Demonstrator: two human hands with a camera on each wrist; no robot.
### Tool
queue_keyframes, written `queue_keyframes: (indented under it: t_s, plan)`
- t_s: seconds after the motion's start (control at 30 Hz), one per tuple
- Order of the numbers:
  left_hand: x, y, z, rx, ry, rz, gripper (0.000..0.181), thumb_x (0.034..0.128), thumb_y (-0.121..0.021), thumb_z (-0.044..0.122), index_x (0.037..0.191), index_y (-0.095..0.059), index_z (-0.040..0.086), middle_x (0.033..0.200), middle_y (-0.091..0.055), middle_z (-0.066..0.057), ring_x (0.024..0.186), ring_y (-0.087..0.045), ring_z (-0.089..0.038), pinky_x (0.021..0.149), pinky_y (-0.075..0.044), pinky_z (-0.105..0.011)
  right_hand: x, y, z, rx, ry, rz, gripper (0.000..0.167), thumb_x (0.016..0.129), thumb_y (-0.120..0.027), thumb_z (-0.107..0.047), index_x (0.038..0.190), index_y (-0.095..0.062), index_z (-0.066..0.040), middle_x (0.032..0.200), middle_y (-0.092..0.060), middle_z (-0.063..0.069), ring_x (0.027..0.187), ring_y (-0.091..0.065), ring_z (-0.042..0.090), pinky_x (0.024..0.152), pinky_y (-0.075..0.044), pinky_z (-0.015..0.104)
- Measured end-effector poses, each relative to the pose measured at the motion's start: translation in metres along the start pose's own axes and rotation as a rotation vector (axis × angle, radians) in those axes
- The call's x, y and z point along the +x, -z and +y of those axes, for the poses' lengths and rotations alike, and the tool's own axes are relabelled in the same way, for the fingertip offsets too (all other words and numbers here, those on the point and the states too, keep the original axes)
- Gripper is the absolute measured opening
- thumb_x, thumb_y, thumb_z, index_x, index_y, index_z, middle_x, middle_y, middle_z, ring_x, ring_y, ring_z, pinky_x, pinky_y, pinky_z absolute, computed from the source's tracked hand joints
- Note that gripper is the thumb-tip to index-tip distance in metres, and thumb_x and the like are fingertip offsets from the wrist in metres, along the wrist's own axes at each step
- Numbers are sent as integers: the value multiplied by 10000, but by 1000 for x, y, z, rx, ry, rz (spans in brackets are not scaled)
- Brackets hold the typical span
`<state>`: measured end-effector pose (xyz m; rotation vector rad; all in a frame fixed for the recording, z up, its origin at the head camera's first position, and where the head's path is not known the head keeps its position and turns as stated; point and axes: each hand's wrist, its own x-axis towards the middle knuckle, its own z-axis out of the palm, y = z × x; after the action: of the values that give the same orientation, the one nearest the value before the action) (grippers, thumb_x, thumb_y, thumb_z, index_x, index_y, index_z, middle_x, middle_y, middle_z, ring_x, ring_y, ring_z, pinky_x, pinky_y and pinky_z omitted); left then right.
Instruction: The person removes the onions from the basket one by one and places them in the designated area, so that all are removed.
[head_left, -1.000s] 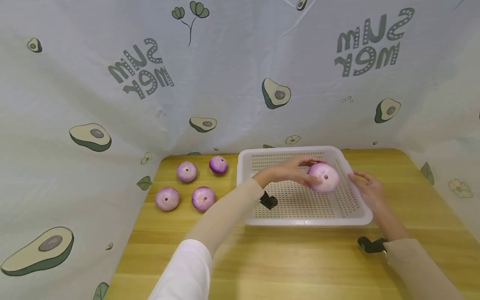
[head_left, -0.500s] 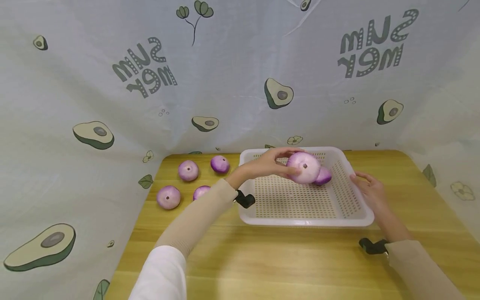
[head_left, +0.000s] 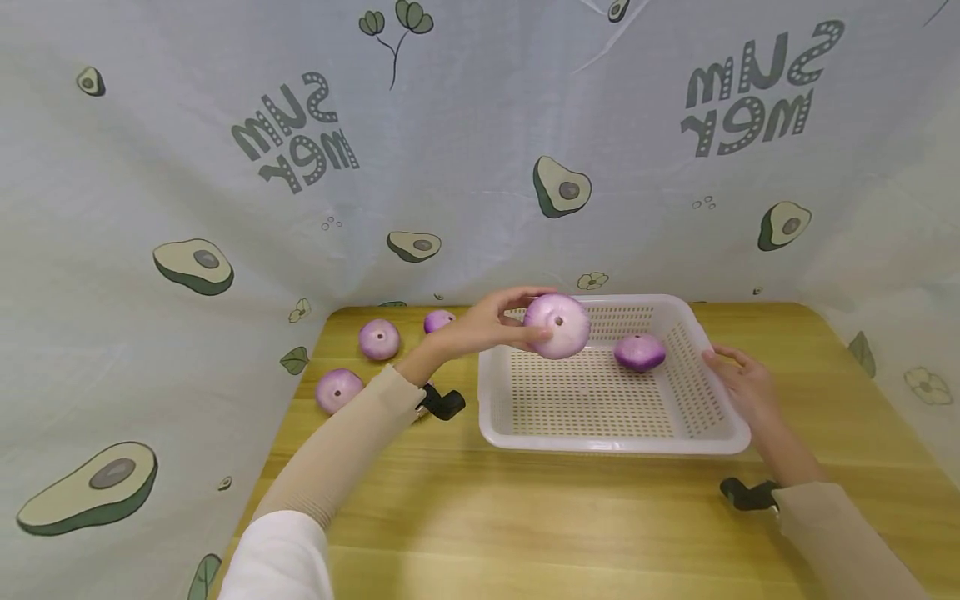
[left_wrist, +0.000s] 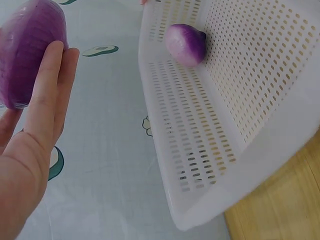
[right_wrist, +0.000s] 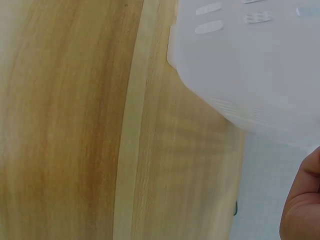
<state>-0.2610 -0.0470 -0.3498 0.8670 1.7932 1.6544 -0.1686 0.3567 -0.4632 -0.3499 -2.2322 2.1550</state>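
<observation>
My left hand (head_left: 487, 323) grips a large purple onion (head_left: 564, 327), its thumb in front and fingers behind, above the left back part of the white plastic basket (head_left: 611, 445). The left wrist view shows the fingers (left_wrist: 46, 92) against the side of this held onion (left_wrist: 37, 45). A second purple onion (head_left: 640, 354) lies inside the basket towards the right back. At the basket's right rim, my right hand (head_left: 746, 387) holds the edge with its thumb on top; its other fingers are mostly hidden.
Several more onions sit on the wooden table (head_left: 540, 517) to the left, including one onion (head_left: 379, 340) at the back and one onion (head_left: 337, 390) nearer. My left forearm partly covers them. A printed curtain (head_left: 465, 167) hangs behind the table.
My left hand has carried the large onion leftwards and up from the basket's right side, uncovering the onion inside. My right hand has stayed at the rim.
</observation>
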Motion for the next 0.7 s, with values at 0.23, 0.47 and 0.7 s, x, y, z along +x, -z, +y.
queue_keyframes:
  t_s: [0.23,0.47,0.7]
  plan:
    - [-34,16,2,3,3,89,594,899,-733,59,1444,-505,120,1368,-522,-135,1060,-672,-314,862,-561,-506,1,0,1,9,-2,1,145,994,-628,-321,1100,-539,-365,839,-709,-129,709,-702,87,584,-587,277]
    - [-72,33,1,44,-17,159,573,907,-726,57,1435,-514,121,1367,-548,-117,1097,-653,-332,845,-570,-496,1,0,1,26,5,4,139,996,-622,-316,1103,-547,-363,837,-709,-123,705,-700,85,584,-584,269]
    - [-109,43,0,77,28,233,595,907,-746,119,1448,-502,161,1376,-520,-108,1109,-634,-320,872,-565,-464,0,-3,0,33,1,-7,145,1004,-611,-304,1116,-536,-356,847,-712,-132,713,-702,79,589,-586,271]
